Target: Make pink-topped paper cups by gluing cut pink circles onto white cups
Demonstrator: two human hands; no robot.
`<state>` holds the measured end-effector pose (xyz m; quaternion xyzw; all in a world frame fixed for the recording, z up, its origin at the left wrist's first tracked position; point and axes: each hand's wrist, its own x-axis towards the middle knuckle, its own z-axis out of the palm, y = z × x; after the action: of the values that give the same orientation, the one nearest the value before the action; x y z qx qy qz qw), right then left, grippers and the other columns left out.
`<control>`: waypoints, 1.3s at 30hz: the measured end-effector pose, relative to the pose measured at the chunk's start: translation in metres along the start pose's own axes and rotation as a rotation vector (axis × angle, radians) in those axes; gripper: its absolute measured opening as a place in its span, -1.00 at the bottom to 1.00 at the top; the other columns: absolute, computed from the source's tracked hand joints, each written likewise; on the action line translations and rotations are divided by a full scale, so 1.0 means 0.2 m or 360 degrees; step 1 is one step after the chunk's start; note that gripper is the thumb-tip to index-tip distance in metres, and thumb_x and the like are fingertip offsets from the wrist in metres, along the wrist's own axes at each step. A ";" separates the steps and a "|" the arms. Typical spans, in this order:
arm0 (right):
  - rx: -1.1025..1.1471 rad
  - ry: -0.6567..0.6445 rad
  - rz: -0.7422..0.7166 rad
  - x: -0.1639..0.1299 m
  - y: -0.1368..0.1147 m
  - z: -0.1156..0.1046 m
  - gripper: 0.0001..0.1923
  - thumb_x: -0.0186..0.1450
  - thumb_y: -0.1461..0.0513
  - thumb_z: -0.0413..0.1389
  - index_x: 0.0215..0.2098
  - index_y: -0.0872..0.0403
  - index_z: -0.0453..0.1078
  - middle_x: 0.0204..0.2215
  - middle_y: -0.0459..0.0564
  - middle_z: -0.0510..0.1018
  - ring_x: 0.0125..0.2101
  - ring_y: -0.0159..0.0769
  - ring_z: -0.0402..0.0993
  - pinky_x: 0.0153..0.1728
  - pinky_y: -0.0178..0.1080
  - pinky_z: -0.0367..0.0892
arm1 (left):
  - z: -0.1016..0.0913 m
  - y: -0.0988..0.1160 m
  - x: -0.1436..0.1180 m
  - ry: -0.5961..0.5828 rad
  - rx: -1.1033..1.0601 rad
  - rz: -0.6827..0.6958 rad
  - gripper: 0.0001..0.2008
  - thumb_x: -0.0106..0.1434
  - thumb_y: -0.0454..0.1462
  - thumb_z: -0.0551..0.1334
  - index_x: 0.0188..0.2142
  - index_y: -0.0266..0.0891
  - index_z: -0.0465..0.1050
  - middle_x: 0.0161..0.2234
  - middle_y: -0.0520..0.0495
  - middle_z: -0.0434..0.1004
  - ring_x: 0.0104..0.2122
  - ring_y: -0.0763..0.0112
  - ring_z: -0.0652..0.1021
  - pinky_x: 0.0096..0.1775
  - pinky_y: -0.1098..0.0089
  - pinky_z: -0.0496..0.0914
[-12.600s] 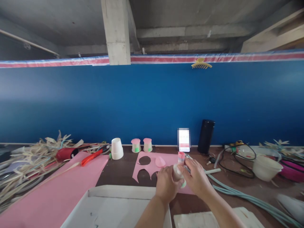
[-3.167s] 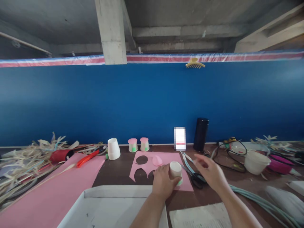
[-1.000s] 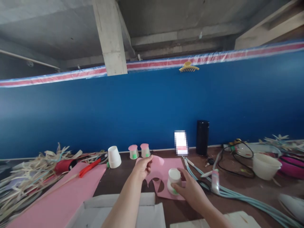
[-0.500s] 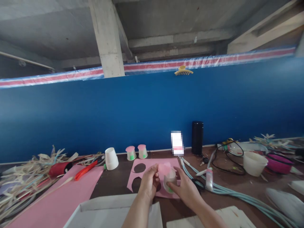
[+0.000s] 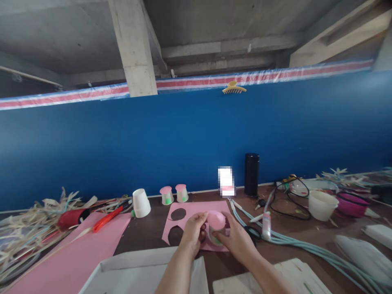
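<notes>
A small pale paper cup (image 5: 213, 236) with a green patch stands upside down in the grip of my right hand (image 5: 240, 237), its fingers wrapped round the side. Over the cup's upturned base lies a pink round disc (image 5: 216, 220). My left hand (image 5: 192, 232) pinches that disc at its left edge. Beneath both hands is a pink sheet (image 5: 200, 207) with round holes cut out of it. Two similar cups topped with pink discs, a left one (image 5: 167, 197) and a right one (image 5: 181, 194), stand behind the sheet.
White stacked cups (image 5: 141, 203) stand left, near a red-handled tool (image 5: 108, 219) on a larger pink sheet (image 5: 82, 249). A white box (image 5: 137, 271) is in front. Rightward are a black flask (image 5: 251, 174), small bottle (image 5: 266, 226), blue cords (image 5: 306, 246) and white bowl (image 5: 322, 205).
The pink disc has moved from above the cup's left side to lie over its base. My right fingers have come up closer to the disc. The view has shifted slightly.
</notes>
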<state>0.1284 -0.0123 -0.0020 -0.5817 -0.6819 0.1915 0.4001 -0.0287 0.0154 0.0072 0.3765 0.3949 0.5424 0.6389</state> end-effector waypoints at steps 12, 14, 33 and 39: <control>0.0011 -0.0031 -0.0001 0.00 0.00 -0.01 -0.38 0.10 0.10 0.16 0.11 0.05 0.18 -0.06 0.07 0.45 -0.09 -0.12 0.41 -0.09 -0.16 0.25 | -0.01 -0.03 0.03 0.0073 0.0121 0.0023 -0.61 -0.09 -0.04 0.37 -0.48 -0.26 0.29 -0.66 0.18 0.14 -0.73 0.71 0.13 -0.65 0.58 -0.03; 0.0018 -0.0025 0.0003 0.00 0.00 -0.01 -0.38 0.09 0.11 0.16 0.11 0.04 0.18 -0.07 0.06 0.45 -0.09 -0.12 0.41 -0.09 -0.16 0.26 | -0.01 -0.03 0.03 0.0080 0.0134 0.0030 -0.61 -0.10 -0.04 0.37 -0.49 -0.26 0.30 -0.66 0.18 0.16 -0.73 0.71 0.14 -0.66 0.58 -0.03; -0.0248 0.0085 -0.0422 -0.03 -0.07 -0.08 -0.26 0.14 0.10 0.13 0.26 -0.06 0.01 0.16 0.05 0.23 0.14 -0.08 0.16 0.09 -0.09 0.16 | 0.00 -0.04 0.03 0.0145 0.0266 0.0000 -0.68 -0.03 -0.07 0.29 -0.52 -0.22 0.24 -0.72 0.19 0.15 -0.78 0.68 0.12 -0.69 0.54 -0.07; -0.0437 -0.0014 -0.0512 -0.03 -0.12 -0.10 -0.30 0.15 0.08 0.13 0.24 -0.13 0.07 0.20 -0.06 0.22 0.16 -0.07 0.12 0.10 -0.06 0.10 | 0.00 -0.04 0.03 0.0178 0.0280 -0.0011 -0.71 -0.02 -0.10 0.27 -0.53 -0.21 0.22 -0.72 0.19 0.15 -0.78 0.68 0.12 -0.68 0.54 -0.04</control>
<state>0.1292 -0.0286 0.0255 -0.5136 -0.7874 0.0331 0.3394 -0.0240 0.0210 -0.0006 0.3991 0.4772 0.5236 0.5821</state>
